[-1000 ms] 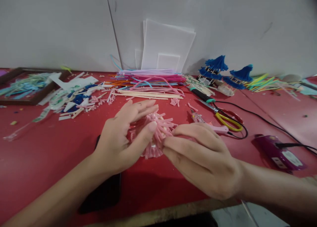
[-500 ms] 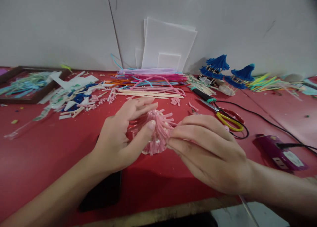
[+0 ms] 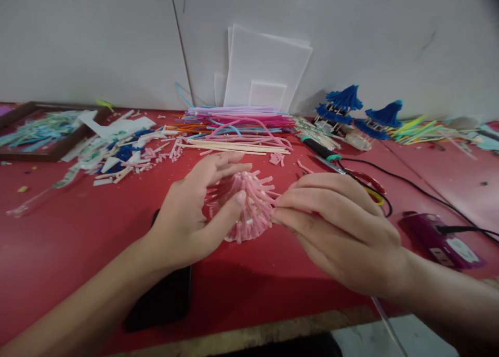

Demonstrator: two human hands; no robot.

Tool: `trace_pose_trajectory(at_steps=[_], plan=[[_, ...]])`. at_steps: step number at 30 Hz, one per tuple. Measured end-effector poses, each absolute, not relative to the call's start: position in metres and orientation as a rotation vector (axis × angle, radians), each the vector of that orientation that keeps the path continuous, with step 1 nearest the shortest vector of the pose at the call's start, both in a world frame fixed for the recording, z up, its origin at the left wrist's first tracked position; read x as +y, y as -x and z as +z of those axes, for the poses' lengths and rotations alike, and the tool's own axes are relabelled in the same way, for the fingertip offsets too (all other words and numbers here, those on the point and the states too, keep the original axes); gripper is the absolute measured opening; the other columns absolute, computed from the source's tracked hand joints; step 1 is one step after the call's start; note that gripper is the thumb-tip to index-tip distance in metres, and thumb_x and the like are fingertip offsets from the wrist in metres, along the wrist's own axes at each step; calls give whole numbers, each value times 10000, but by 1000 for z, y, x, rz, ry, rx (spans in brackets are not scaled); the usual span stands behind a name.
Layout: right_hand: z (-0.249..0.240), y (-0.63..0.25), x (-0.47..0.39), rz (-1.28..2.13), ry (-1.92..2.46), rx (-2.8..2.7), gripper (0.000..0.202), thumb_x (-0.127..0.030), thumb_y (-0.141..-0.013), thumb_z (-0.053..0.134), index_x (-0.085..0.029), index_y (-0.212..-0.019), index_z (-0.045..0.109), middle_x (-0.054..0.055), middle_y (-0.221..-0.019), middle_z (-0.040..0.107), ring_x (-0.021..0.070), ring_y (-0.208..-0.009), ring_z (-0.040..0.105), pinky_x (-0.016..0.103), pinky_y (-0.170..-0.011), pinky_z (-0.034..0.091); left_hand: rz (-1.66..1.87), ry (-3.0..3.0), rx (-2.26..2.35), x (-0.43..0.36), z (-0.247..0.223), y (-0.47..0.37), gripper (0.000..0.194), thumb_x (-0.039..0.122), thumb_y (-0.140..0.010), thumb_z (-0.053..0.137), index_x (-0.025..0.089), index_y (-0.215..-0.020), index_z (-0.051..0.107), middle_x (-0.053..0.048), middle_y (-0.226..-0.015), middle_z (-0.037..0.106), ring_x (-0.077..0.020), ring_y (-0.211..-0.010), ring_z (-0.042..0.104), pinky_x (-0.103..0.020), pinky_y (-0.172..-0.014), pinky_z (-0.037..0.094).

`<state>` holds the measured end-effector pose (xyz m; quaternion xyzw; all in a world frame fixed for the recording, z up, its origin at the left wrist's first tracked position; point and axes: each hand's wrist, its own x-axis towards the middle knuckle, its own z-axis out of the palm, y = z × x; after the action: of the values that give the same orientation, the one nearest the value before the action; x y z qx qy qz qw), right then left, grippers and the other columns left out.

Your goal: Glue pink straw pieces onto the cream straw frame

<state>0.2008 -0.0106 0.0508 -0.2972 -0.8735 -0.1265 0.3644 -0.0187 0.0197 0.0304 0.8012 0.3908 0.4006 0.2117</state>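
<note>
A small pink cone-shaped model [image 3: 252, 211], its layered roof made of pink pipe-cleaner strands, stands on the red table in front of me. My left hand [image 3: 195, 211] is curved around its left side, with the thumb pressed on the front strands and the fingers behind. At the right edge of the roof, my right hand [image 3: 339, 227] pinches with thumb and fingertips at the end of a pink pipe-cleaner strand [image 3: 268, 198]. The fingers hide the very tip of that strand. A black phone [image 3: 163, 300] lies partly under my left wrist.
Behind the model lie pipe-cleaner bundles [image 3: 241, 120] and wooden sticks [image 3: 226, 148]. Scraps [image 3: 125, 154] and a brown frame [image 3: 50, 154] are at left. Rightward are blue-roofed models [image 3: 339, 105], a black-handled tool [image 3: 319, 148], scissors [image 3: 376, 196] and a purple power socket [image 3: 440, 240] with a black cord.
My right hand has shifted slightly right, its fingertips now at the outer ends of the strands, and covers more of the yellow scissor handle. My left hand keeps its hold.
</note>
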Motion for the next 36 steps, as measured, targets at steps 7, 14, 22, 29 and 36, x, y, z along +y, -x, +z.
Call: trace_pose_trajectory(at_steps=[7, 14, 22, 29, 36], plan=[[48, -199, -11, -310, 771, -2236, 112, -80, -873, 661, -181, -890, 704, 2, -870, 733, 145, -876, 650, 290, -810, 546, 1102, -2230, 1092, 18, 31, 17, 384, 263, -901, 570, 253, -1274, 483, -75, -1257, 691, -273, -1176, 675, -389, -930, 625], [48, -199, -12, -342, 736, -2264, 95, -93, -843, 699, -167, -784, 704, 25, -847, 738, 177, -864, 654, 315, -770, 562, 1240, -2576, 942, 17, 39, 19, 353, 178, -856, 610, 267, -1196, 574, -69, -1280, 664, -285, -1263, 587, -511, -1111, 468], [43, -207, -12, -331, 676, -2249, 68, -103, -827, 711, -156, -838, 670, 67, -894, 727, 206, -906, 654, 362, -776, 594, 1008, -2794, 732, 15, 54, 15, 232, 89, -818, 630, 215, -1012, 647, -104, -1347, 609, -287, -1324, 503, -498, -1128, 426], [37, -213, -7, -337, 655, -2238, 149, -225, -829, 751, -159, -898, 636, 73, -894, 719, 198, -896, 652, 377, -834, 583, 947, -2896, 684, 20, 57, 16, 236, 78, -866, 558, 190, -1045, 664, -117, -1270, 654, -276, -1240, 567, -469, -1085, 460], [38, -234, -3, -277, 795, -2231, 155, -227, -844, 670, -172, -975, 606, 66, -889, 704, 211, -879, 668, 364, -815, 562, 885, -2925, 690, 21, 59, 17, 313, 72, -855, 528, 186, -1118, 652, -123, -1289, 642, -290, -1305, 520, -497, -1135, 415]])
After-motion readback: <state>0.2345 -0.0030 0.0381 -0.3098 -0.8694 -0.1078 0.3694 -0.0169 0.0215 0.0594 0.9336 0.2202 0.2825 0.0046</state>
